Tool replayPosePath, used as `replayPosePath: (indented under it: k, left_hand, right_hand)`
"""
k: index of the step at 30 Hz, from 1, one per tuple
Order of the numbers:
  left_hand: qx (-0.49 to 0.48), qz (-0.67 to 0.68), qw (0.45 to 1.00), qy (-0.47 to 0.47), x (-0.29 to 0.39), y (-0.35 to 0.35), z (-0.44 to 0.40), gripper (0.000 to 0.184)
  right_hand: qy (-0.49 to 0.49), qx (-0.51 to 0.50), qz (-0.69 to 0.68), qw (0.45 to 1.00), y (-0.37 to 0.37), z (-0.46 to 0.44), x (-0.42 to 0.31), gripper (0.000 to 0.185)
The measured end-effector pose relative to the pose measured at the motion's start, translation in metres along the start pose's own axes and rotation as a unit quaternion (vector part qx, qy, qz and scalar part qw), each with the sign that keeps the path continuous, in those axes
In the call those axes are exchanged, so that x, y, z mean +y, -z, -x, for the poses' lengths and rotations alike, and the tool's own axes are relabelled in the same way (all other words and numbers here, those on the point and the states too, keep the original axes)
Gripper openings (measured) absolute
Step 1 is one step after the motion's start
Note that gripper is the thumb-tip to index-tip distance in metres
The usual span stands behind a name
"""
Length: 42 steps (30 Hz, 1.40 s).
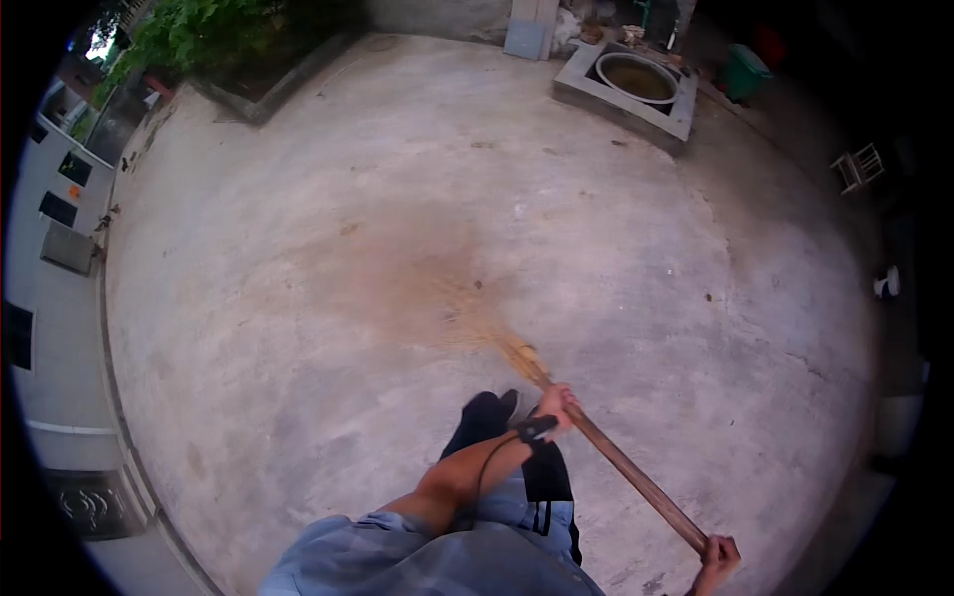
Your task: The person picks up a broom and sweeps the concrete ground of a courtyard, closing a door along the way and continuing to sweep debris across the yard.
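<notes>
A broom [636, 474] with a long wooden handle slants across the front of my body, its straw head [487, 323] down toward the concrete ground. The bristle tips are smeared by motion, so I cannot tell exactly where they touch. My left hand [556, 405] is wrapped round the lower handle, just above the straw. At the handle's top end, to the lower right, my right hand [717, 558] is closed round the wood. A dark strap with a cable [538, 428] circles my left wrist.
Concrete ground [328, 258] spreads around me, with small bits of debris. A raised basin [638, 79] stands at the back right, near a green bin [745, 72]. A planted bed [248, 94] lies back left. A white stool [857, 169] is at the right.
</notes>
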State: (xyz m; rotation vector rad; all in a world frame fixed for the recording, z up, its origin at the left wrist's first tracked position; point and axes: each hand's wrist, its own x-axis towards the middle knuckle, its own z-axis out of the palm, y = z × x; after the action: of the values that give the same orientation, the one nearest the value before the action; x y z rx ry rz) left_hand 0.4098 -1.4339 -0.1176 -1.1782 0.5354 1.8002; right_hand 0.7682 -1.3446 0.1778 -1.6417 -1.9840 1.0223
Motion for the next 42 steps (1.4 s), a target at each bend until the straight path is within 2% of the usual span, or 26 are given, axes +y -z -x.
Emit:
replayPosePath:
  k: [1,2,5,8,9,11,13,15,18,19,20,21,23,24,26,27,28,29,31,33,34,35,37,40,41,42]
  left_hand:
    - [-0.002,-0.011,0.999,0.047,-0.022,-0.022,0.001,0.021]
    - [-0.013,-0.037,0.998,0.044,-0.046,-0.039,-0.001,0.02]
    - [-0.05,-0.106,0.99,0.085,-0.087,-0.094,0.006,0.018]
    - [-0.111,-0.108,0.98,0.123,-0.087,-0.133,-0.014,0.015]
    - [-0.151,-0.175,0.967,0.106,-0.078,-0.141,-0.024,0.016]
    - [-0.155,-0.191,0.964,0.106,-0.054,-0.15,-0.044,0.017]
    - [-0.13,-0.294,0.946,0.045,-0.008,-0.135,-0.089,0.017]
    - [-0.133,-0.29,0.946,0.052,0.066,-0.122,-0.078,0.012]
    - [-0.026,-0.164,0.986,-0.028,0.168,-0.102,-0.022,0.009]
    - [-0.032,-0.127,0.989,-0.073,0.205,-0.073,-0.03,0.01]
    - [-0.067,-0.082,0.993,-0.053,0.251,-0.037,-0.043,0.011]
    - [-0.018,-0.176,0.974,-0.142,0.298,-0.014,-0.034,0.013]
    - [-0.135,-0.214,0.944,-0.211,0.439,0.165,-0.158,0.01]
    - [0.008,-0.319,0.909,-0.268,0.487,0.157,-0.117,0.008]
    - [0.131,-0.323,0.893,-0.286,0.562,0.165,-0.07,0.01]
    - [0.162,-0.293,0.898,-0.287,0.59,0.175,-0.051,0.012]
    - [0.182,-0.136,0.933,-0.279,0.585,0.134,0.014,0.016]
    - [0.255,-0.099,0.921,-0.277,0.591,0.117,0.049,0.019]
    - [0.229,-0.01,0.923,-0.308,0.588,0.124,0.086,0.022]
    - [0.043,0.05,0.962,-0.264,0.579,0.15,0.105,0.016]
    - [-0.023,0.03,0.954,-0.296,0.553,0.152,0.121,0.016]
    - [-0.091,0.004,0.942,-0.323,0.521,0.139,0.14,0.023]
    - [-0.221,0.086,0.939,-0.25,0.456,0.085,0.219,0.043]
    - [-0.296,0.157,0.889,-0.313,0.463,0.13,0.217,0.055]
    - [-0.289,0.158,0.881,-0.339,0.474,0.125,0.211,0.054]
    - [-0.276,0.161,0.875,-0.364,0.488,0.116,0.204,0.053]
  right_hand:
    - [-0.079,0.016,0.103,0.991,0.018,0.011,-0.036,0.018]
    - [-0.031,0.063,0.084,0.994,0.025,0.021,-0.055,0.019]
    - [-0.065,0.101,0.143,0.982,0.043,0.045,-0.106,0.02]
    - [-0.003,0.152,0.18,0.972,0.005,0.055,-0.173,0.016]
    - [0.014,0.156,0.19,0.969,-0.011,0.058,-0.197,0.015]
    - [0.054,0.118,0.289,0.949,-0.047,0.057,-0.245,0.019]
    - [0.064,0.098,0.369,0.922,-0.097,0.045,-0.289,0.02]
    - [0.04,0.041,0.328,0.943,-0.129,0.032,-0.304,0.021]
    - [0.107,-0.049,0.303,0.946,-0.182,0.014,-0.328,0.018]
    - [0.12,-0.084,0.259,0.955,-0.206,0.011,-0.337,0.017]
    - [0.137,-0.114,0.216,0.96,-0.23,0.006,-0.343,0.015]
    - [0.159,-0.141,0.169,0.962,-0.256,-0.001,-0.342,0.014]
    - [0.209,-0.232,0.143,0.939,-0.342,-0.007,-0.327,0.016]
    - [0.21,-0.285,0.154,0.922,-0.387,-0.006,-0.319,0.018]
    - [0.216,-0.302,0.099,0.923,-0.456,0.004,-0.313,0.021]
    - [0.223,-0.299,0.06,0.926,-0.475,0.007,-0.313,0.023]
    - [0.223,-0.305,0.062,0.924,-0.486,0.005,-0.31,0.023]
    - [0.205,-0.33,0.036,0.921,-0.493,0.007,-0.308,0.021]
    - [0.183,-0.362,0.011,0.914,-0.492,0.011,-0.298,0.019]
    - [0.169,-0.367,-0.027,0.914,-0.474,0.002,-0.27,0.016]
    - [0.176,-0.357,-0.017,0.917,-0.454,-0.008,-0.259,0.014]
    - [0.174,-0.366,0.039,0.914,-0.422,-0.022,-0.256,0.009]
    - [0.213,-0.305,-0.004,0.928,-0.36,-0.039,-0.249,0.012]
    - [0.272,-0.195,-0.057,0.941,-0.274,-0.052,-0.218,0.014]
    - [0.223,-0.287,-0.071,0.929,-0.24,-0.058,-0.209,0.014]
    - [0.188,-0.279,-0.083,0.938,-0.224,-0.045,-0.22,0.015]
